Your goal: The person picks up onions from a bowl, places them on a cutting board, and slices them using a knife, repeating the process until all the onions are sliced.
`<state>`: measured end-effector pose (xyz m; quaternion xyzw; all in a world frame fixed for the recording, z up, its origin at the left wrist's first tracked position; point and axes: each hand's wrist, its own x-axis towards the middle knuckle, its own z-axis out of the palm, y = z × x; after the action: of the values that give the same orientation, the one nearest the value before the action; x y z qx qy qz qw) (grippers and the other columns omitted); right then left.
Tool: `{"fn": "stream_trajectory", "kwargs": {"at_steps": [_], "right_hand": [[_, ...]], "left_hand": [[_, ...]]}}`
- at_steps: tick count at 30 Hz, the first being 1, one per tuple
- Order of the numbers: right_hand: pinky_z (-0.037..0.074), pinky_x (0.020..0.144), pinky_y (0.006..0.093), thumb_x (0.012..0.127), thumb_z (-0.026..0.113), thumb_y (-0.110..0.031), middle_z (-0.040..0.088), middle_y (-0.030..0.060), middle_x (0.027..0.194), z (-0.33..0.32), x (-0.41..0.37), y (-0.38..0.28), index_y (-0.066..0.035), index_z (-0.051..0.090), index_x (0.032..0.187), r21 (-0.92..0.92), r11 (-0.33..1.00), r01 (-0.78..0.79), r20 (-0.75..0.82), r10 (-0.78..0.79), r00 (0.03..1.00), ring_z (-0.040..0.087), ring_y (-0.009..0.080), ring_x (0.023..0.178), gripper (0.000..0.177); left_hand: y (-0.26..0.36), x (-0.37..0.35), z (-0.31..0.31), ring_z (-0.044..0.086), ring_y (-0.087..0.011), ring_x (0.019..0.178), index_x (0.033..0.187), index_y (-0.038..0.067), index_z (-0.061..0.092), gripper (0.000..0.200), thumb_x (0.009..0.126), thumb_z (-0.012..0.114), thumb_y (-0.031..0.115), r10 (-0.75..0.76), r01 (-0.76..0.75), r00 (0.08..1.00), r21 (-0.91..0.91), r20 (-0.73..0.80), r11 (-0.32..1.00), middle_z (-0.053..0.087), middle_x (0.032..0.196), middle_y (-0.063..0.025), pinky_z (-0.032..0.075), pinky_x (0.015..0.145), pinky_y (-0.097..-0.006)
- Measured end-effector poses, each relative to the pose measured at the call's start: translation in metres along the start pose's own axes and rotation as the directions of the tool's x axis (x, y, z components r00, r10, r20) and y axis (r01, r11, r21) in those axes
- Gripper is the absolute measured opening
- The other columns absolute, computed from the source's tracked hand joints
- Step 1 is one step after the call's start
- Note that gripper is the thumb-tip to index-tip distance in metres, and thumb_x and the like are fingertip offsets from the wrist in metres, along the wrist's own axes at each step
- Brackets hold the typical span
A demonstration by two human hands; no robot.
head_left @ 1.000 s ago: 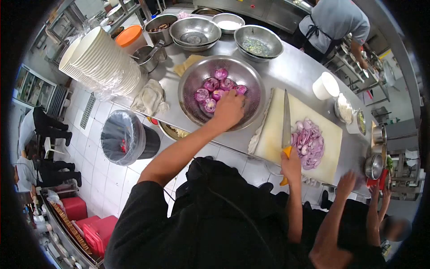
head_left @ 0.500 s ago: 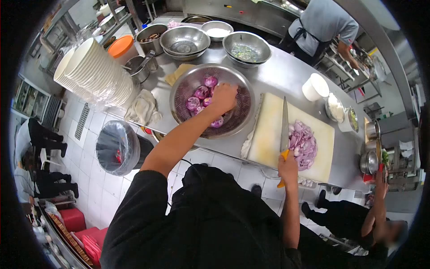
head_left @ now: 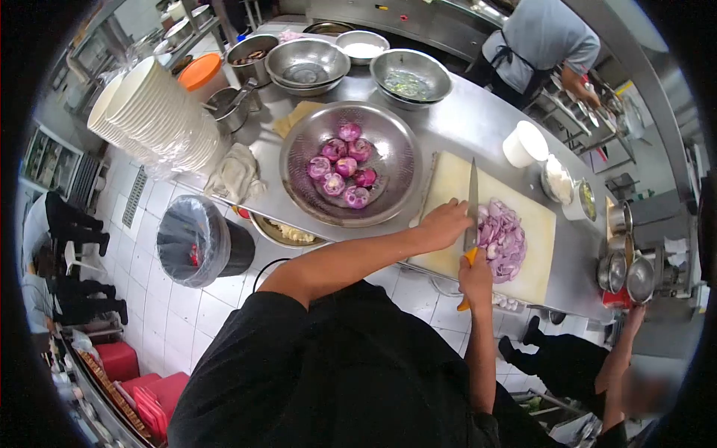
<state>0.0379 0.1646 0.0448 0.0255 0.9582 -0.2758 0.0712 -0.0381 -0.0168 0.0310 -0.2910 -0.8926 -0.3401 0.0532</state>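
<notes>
My right hand (head_left: 476, 278) grips the orange handle of a kitchen knife (head_left: 473, 201), its long blade pointing away from me over the white cutting board (head_left: 448, 175). Close to the left side of the blade, my left hand (head_left: 446, 224) rests low over the board with fingers curled; whatever they hold is hidden beneath them. Sliced red onion (head_left: 503, 243) lies heaped to the right of the knife. Left of the board, several peeled red onions (head_left: 346, 166) sit in a wide perforated metal colander (head_left: 399, 157).
Metal bowls (head_left: 308, 63) line the counter's back. A white tub (head_left: 525, 144) stands behind the board. Stacked white containers (head_left: 153, 112) and a cloth (head_left: 235, 175) are at left, above a lined bin (head_left: 196, 243). Co-workers stand across the counter (head_left: 478, 112) and at right.
My left hand has left the onions in the colander and moved right to the cutting board beside the blade. My right hand keeps the knife in nearly the same place.
</notes>
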Motion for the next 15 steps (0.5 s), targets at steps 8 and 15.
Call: {"fn": "stream_trajectory", "kwargs": {"at_steps": [8,15], "right_hand": [[0.046,0.074,0.0628,0.097,0.061,-0.018,0.065,0.0341,0.088,-0.009,-0.004,-0.004,0.000,0.047,0.110,0.066,0.997,-0.036,0.014,0.035,0.999,0.062,0.0556,0.086,0.026],[0.046,0.071,0.0626,0.096,0.062,-0.017,0.065,0.0344,0.084,-0.031,-0.011,-0.028,0.000,0.048,0.111,0.030,0.993,0.113,-0.078,-0.110,0.991,0.062,0.0560,0.083,0.026]], "left_hand": [[-0.001,-0.022,0.002,0.053,-0.0358,0.129,0.132,0.010,0.063,0.052,0.081,0.071,0.004,-0.078,0.053,0.992,-0.248,-0.095,0.967,0.059,0.134,-0.0170,0.046,0.109,-0.0423],[-0.006,-0.027,0.019,0.060,-0.0352,0.117,0.124,0.007,0.066,0.040,0.084,0.074,0.010,-0.169,0.097,0.960,-0.303,-0.223,0.948,0.061,0.126,-0.0156,0.050,0.100,-0.0415]]}}
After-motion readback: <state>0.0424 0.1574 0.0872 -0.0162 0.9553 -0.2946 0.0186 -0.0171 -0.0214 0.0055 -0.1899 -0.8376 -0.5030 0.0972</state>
